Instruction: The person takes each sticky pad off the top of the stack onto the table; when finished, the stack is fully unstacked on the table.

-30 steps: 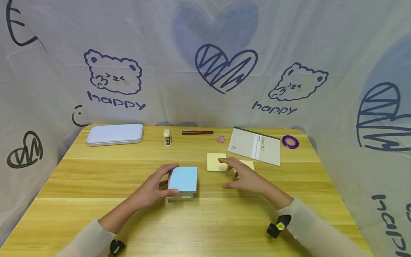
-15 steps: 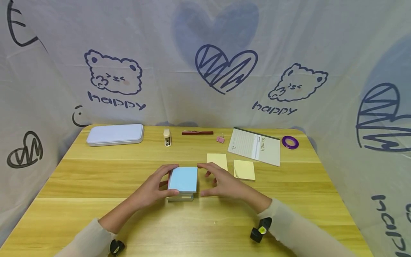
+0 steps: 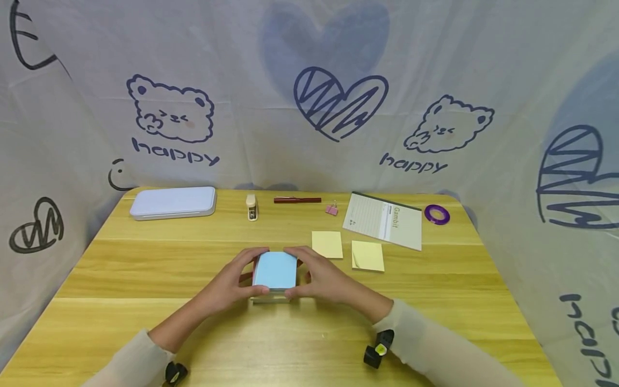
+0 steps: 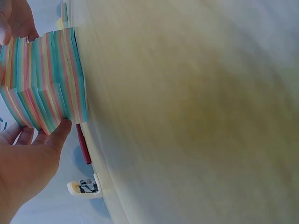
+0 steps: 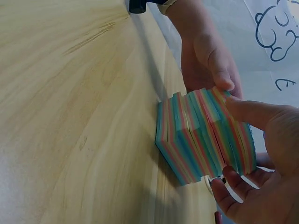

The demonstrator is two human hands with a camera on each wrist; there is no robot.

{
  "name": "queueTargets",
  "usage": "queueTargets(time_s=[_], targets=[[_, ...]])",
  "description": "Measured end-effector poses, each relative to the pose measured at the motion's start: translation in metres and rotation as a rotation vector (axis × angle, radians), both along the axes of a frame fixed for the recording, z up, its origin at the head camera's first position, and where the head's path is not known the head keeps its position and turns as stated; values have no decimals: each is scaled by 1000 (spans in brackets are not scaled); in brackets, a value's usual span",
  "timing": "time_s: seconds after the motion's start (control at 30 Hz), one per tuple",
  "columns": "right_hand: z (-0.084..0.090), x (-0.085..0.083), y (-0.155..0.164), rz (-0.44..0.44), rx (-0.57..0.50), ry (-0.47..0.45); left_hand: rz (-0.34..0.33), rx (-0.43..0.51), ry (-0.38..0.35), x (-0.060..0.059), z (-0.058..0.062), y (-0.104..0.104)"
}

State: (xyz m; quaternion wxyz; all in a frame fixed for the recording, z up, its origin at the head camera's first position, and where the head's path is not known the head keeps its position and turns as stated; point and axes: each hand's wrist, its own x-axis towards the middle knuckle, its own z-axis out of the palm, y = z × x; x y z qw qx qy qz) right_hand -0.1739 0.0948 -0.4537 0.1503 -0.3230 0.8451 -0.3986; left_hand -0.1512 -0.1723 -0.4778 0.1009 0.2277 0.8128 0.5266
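Observation:
A thick block of sticky notes [image 3: 274, 271] with a blue top sheet and rainbow-striped sides [image 4: 44, 84] [image 5: 205, 137] stands on the wooden table [image 3: 145, 279] near its middle. My left hand [image 3: 232, 282] grips its left side, thumb at the near corner and fingers over the far edge. My right hand [image 3: 319, 277] grips the right side the same way. In the right wrist view the upper part of the block sits slightly offset from the lower part.
Two loose yellow notes [image 3: 327, 244] [image 3: 367, 255] lie just right of the block. Along the back edge sit a white tin case [image 3: 173, 202], a small stapler [image 3: 251, 207], a dark red pen [image 3: 297, 200], a pink binder clip [image 3: 331, 209], a notepad [image 3: 384, 220] and a purple tape ring [image 3: 437, 214].
My right hand left the yellow notes, moved left and took hold of the block's right side. The left hand and the block stayed put.

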Motion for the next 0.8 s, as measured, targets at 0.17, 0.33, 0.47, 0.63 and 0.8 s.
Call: queueTargets(time_s=[0.17,0.33,0.47,0.63,0.8], targets=[[1,2,-1,-19,-2,13,-4,-23,11,-1,-2,0],[0,2,-3,-28,4,27,5,-45,7,-1,0,0],[0,3,-3,-26,-4,25,6,-49,-5,-1,0,-1],[-2,3,-2,-25,-2,41,-4,-43,-16,-1,0,-1],[1,3,-1,-27,32,74,-10,-33,-31,-1,1,-1]])
